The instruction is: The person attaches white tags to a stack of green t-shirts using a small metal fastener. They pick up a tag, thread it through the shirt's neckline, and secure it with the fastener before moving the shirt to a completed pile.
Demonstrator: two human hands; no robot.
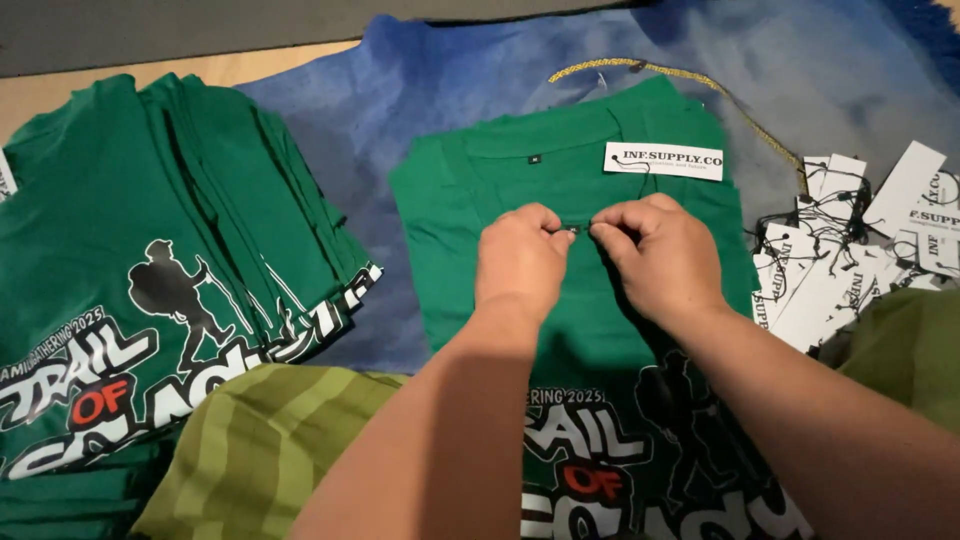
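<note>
A green T-shirt (560, 180) with a white, red and black print lies flat in front of me on a blue cloth. A white card tag (663, 160) rests near its collar, joined to a thin black string. My left hand (520, 260) and my right hand (660, 255) meet over the shirt's chest. Their fingertips pinch a small dark fastener (573, 229) on the string between them.
A stack of the same green printed shirts (150, 260) lies at the left. A heap of white tags with black strings (860, 260) sits at the right. A gold cord (680, 80) curves behind the shirt. Striped green fabric (260, 450) covers my lap.
</note>
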